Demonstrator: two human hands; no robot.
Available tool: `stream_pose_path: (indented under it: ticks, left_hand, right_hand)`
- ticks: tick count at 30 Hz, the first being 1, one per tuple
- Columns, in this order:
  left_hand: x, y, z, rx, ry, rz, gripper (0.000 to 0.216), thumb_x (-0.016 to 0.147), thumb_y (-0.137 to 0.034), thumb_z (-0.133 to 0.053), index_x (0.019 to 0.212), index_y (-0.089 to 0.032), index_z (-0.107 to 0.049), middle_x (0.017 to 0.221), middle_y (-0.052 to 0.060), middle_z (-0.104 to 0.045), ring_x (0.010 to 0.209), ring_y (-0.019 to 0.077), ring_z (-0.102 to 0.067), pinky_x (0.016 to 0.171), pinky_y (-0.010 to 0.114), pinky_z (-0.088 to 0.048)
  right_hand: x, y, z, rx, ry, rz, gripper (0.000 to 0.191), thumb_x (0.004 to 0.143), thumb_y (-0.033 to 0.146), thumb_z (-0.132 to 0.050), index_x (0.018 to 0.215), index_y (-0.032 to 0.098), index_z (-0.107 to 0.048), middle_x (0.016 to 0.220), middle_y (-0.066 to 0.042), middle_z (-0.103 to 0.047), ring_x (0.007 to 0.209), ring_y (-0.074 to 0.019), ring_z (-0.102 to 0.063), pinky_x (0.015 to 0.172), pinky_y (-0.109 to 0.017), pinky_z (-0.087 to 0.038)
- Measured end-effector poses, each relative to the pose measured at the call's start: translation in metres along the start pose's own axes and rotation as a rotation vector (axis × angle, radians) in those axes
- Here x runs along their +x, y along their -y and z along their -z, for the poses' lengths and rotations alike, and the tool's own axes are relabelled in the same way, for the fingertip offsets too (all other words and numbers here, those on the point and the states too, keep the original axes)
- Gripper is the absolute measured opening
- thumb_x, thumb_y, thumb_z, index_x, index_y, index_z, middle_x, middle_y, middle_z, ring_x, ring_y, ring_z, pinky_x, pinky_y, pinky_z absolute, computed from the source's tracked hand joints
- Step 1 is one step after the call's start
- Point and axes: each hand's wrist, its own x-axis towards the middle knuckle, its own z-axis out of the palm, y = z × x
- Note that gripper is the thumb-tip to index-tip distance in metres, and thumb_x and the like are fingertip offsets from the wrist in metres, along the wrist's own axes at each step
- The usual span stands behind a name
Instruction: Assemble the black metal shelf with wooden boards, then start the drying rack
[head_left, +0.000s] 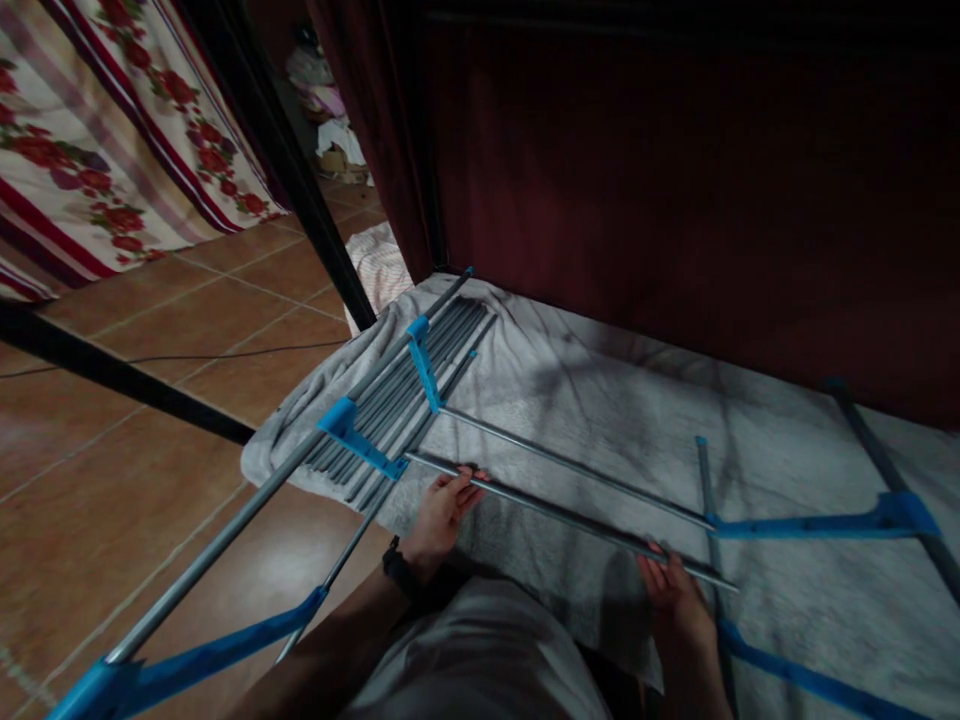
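My left hand (448,500) pinches a thin grey metal tube (555,515) near its left end. Farther right, my right hand (671,580) grips the same tube close to its free right end. The tube's left end meets a blue plastic bracket (364,445) on the left frame. Behind it, a second metal tube (577,465) runs between another blue bracket (424,365) on the left and a blue bracket (817,527) on the right. A long grey pole (217,550) carries the left brackets. A dark strap circles my left wrist.
Several loose grey tubes (405,390) lie bundled on the grey blanket (585,370). At bottom left is another blue bracket (210,645), with one more (817,685) at lower right. A dark red panel (675,200) stands behind. Tiled floor (120,430) lies left, crossed by black bars (127,375).
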Motion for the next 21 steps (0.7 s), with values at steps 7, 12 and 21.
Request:
stream_pose_path:
  ticks: [7, 12, 21]
  left_hand:
    - [0.003, 0.006, -0.001, 0.036, -0.002, 0.023, 0.016, 0.077, -0.017, -0.081, 0.078, -0.021, -0.066, 0.088, 0.008, -0.078, 0.092, 0.0230, -0.078, 0.089, 0.036, -0.063]
    - [0.010, 0.004, 0.002, 0.068, -0.037, -0.001, 0.026, 0.073, -0.021, -0.086, 0.070, -0.023, -0.060, 0.078, 0.003, -0.076, 0.080, 0.0213, -0.076, 0.082, 0.036, -0.065]
    - [0.007, 0.001, -0.012, 0.075, -0.018, 0.063, 0.020, 0.072, -0.009, -0.079, 0.066, -0.021, -0.066, 0.075, 0.000, -0.076, 0.079, 0.0184, -0.077, 0.082, 0.033, -0.066]
  right_hand:
    - [-0.022, 0.007, -0.022, 0.067, 0.022, -0.079, 0.040, 0.065, 0.043, -0.090, 0.094, 0.022, -0.072, 0.099, -0.004, -0.080, 0.096, -0.0212, -0.079, 0.086, -0.035, -0.067]
    - [-0.033, 0.010, -0.040, 0.162, -0.015, -0.124, 0.042, 0.058, 0.035, -0.091, 0.092, 0.023, -0.070, 0.097, -0.002, -0.080, 0.094, -0.0205, -0.078, 0.086, -0.035, -0.066]
    - [-0.044, 0.014, -0.051, 0.203, -0.071, -0.164, 0.031, 0.065, 0.032, -0.090, 0.081, 0.022, -0.066, 0.084, 0.000, -0.079, 0.083, -0.0201, -0.078, 0.080, -0.034, -0.066]
